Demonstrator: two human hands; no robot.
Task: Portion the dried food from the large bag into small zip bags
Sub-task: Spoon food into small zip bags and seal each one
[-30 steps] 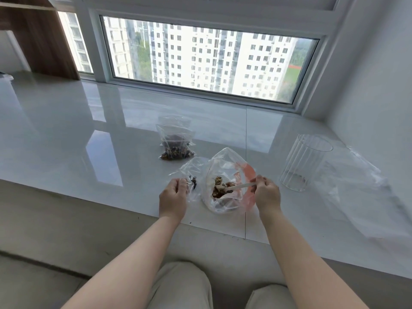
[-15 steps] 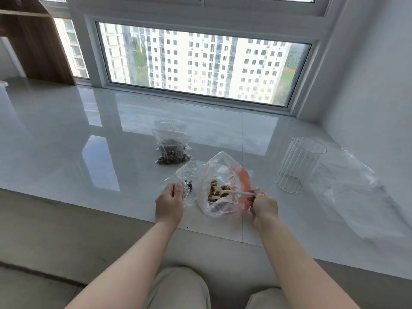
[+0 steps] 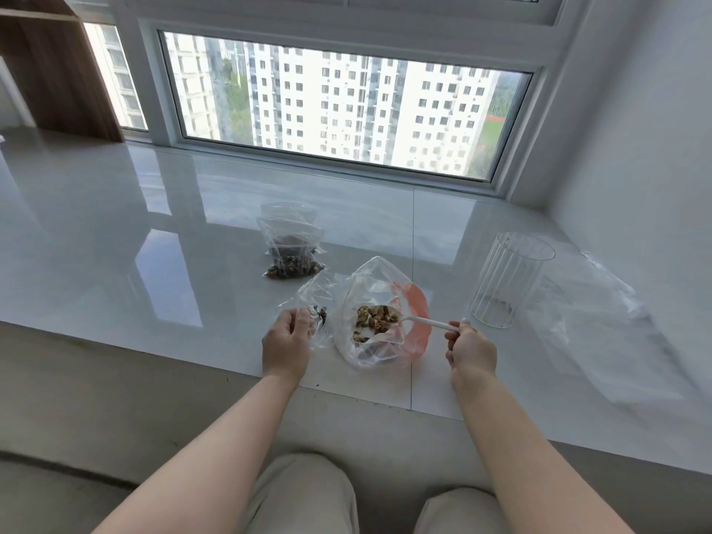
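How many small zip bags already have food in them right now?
2, possibly more. One filled small bag lies on the sill behind the large bag; the left hand holds another with a few pieces. A further bag may lie beneath the filled one.

Beside the large bag (image 3: 370,321), the left hand (image 3: 287,346) hides the small zip bag's (image 3: 316,302) near edge, its dark contents too small to identify, and both forearms are cropped.

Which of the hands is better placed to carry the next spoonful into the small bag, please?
Likely the right hand: it grips the white spoon, whose bowl sits among the dried food in the large bag. The left hand holds the small bag beside it.
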